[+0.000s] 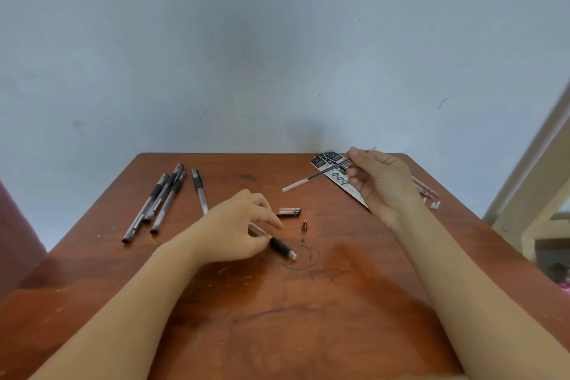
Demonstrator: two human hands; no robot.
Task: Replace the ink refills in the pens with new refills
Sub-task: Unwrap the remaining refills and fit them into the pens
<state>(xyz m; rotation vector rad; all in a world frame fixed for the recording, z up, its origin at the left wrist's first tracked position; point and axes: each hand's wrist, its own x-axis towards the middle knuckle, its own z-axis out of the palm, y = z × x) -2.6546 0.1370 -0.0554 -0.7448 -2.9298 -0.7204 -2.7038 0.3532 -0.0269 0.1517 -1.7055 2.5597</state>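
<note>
Plainly, the left hand (237, 225) pinched the open pen barrel (279, 246) low over the middle of the table (277, 333), its open mouth aimed toward 4 o'clock. The right hand (382, 185), well apart at 1 o'clock, gripped 1 refill (311, 177) between thumb and fingers, writing tip toward 2 o'clock, tail toward 8 o'clock. Whether that refill was fresh or spent I could not tell; loose refills (427, 190) lay at 2 o'clock beside the refill packet (336, 177), so a mix-up seemed possible. The thin tail might have missed the narrow mouth and bent if the 2 hands met at an angle. The metal tip cone (304, 225) and cap (290, 212) sat just beside the barrel, where a sweeping wrist could have rolled them away. Other pens (160, 197) waited at 10 o'clock.
</note>
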